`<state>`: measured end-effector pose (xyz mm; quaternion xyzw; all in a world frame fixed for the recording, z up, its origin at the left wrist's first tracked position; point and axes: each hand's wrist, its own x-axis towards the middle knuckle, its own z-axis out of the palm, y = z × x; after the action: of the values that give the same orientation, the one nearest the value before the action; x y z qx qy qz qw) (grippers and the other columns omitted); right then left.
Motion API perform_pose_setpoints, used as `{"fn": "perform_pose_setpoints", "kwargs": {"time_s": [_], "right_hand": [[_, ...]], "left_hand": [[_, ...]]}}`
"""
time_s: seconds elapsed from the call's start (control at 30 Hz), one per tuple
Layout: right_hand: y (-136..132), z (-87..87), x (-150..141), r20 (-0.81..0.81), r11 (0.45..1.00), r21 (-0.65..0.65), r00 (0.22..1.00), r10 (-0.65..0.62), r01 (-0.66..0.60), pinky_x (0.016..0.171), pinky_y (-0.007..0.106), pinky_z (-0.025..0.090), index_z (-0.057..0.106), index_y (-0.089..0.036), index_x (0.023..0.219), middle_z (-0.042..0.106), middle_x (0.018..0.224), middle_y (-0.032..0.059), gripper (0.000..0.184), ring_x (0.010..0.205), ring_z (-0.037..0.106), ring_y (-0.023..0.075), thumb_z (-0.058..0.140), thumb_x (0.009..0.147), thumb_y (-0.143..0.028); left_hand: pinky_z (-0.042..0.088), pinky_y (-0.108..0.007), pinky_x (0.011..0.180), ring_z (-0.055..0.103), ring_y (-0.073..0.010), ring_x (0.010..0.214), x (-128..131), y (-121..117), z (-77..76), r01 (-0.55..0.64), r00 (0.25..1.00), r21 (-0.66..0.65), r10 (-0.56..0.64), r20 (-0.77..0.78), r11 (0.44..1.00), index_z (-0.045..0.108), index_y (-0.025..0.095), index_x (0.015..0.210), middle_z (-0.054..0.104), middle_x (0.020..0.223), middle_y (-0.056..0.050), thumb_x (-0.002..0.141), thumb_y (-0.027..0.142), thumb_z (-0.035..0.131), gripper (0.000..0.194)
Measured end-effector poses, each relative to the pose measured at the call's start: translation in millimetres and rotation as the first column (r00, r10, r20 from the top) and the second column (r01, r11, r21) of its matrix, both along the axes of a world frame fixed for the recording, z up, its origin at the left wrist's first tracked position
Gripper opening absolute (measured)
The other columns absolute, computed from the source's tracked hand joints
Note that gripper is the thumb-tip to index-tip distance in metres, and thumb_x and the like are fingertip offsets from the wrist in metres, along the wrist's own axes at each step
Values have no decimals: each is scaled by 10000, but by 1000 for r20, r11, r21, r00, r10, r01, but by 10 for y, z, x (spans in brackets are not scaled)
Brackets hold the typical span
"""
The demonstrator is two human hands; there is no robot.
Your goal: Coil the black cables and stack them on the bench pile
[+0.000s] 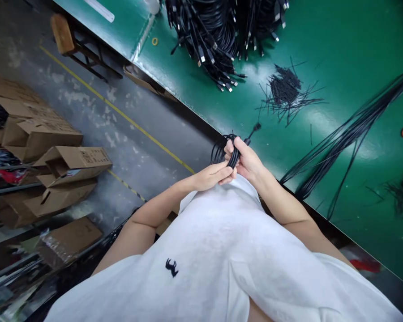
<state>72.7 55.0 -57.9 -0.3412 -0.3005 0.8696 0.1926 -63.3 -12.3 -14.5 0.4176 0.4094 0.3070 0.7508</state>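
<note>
Close to my waist, at the edge of the green table, both hands are closed around a coiled black cable (218, 151). My left hand (211, 175) grips the coil's lower side, its fingers wrapped over the strands. Higher up, my right hand (247, 157) pinches the coil near a black connector end (255, 129) that sticks out over the tabletop. Part of the coil is hidden behind my fingers.
Bundled black cables with metal plugs (208, 40) sit at the table's far side. A pile of short black ties (285, 87) lies nearer. Long black cables (349, 138) hang over the table edge (317, 212) at right. Cardboard boxes (77, 161) and a wooden stool (63, 35) stand left.
</note>
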Motion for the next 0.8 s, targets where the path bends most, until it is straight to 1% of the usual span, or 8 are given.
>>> {"fn": "perform_pose_setpoints", "kwargs": {"time_s": [0.07, 0.17, 0.3, 0.37, 0.43, 0.53, 0.67, 0.8], "right_hand": [[43, 130, -101, 52, 1000, 9, 998, -27, 27, 388, 212, 157, 465, -207, 708, 324, 530, -72, 593, 416, 219, 45, 687, 679, -756], [50, 213, -114, 84, 998, 60, 996, -32, 27, 390, 206, 189, 487, -200, 752, 367, 523, -68, 563, 414, 280, 49, 690, 717, -725], [-73, 11, 114, 56, 977, 99, 981, 184, -189, 468, 196, 294, 579, -175, 958, 531, 729, -16, 470, 538, 362, 57, 640, 825, -622], [-193, -157, 241, 153, 973, 86, 968, 201, -216, 510, 200, 326, 607, -156, 1039, 566, 827, 6, 388, 590, 375, 62, 607, 854, -496], [-334, -296, 290, 245, 981, 48, 955, 169, -186, 511, 204, 306, 628, -133, 1012, 560, 803, 5, 345, 587, 365, 60, 613, 812, -413], [-498, -379, 185, 231, 988, 28, 963, 139, -149, 477, 213, 233, 614, -146, 848, 529, 693, -13, 276, 534, 356, 60, 655, 751, -401], [-494, -353, -31, 180, 985, 169, 983, -45, 14, 485, 226, 255, 527, -182, 652, 459, 551, -37, 250, 502, 390, 78, 659, 749, -370], [-429, -335, -111, 149, 960, 182, 959, -242, 214, 506, 215, 254, 581, -162, 699, 480, 599, -51, 207, 524, 351, 53, 727, 679, -307]], "left_hand": [[407, -285, 668, 474, -127, 658, -33, -62, 22, -43, 998, 28, 44, -37, 999, 522, 174, 897, 521, 718, -3, 922, 606, 505, 433], [376, -259, 633, 434, -108, 639, -67, -180, 8, -185, 972, 59, 192, -137, 981, 511, 180, 909, 494, 722, 16, 926, 570, 531, 391], [249, -234, 505, 283, -78, 527, -140, -282, -69, -442, 888, 9, 438, -141, 897, 485, 193, 898, 360, 643, 65, 935, 583, 504, 392], [216, -233, 487, 252, -77, 510, -190, -278, -92, -503, 857, -29, 494, -149, 864, 486, 195, 903, 323, 631, 75, 923, 605, 505, 411], [233, -234, 496, 265, -81, 515, -213, -252, -93, -475, 867, -32, 462, -188, 879, 502, 188, 897, 322, 622, 73, 928, 613, 483, 427], [314, -243, 556, 337, -93, 547, -170, -220, -83, -370, 896, 14, 360, -261, 929, 512, 174, 814, 363, 602, 56, 961, 586, 412, 449], [359, -245, 625, 418, -94, 597, -102, -258, -148, -242, 924, 45, 244, -294, 969, 508, 168, 808, 467, 642, 33, 973, 506, 442, 382], [303, -224, 547, 344, -72, 516, -152, -334, -330, -338, 928, -22, 329, -178, 941, 433, 197, 952, 438, 620, 83, 941, 547, 506, 357]]}}
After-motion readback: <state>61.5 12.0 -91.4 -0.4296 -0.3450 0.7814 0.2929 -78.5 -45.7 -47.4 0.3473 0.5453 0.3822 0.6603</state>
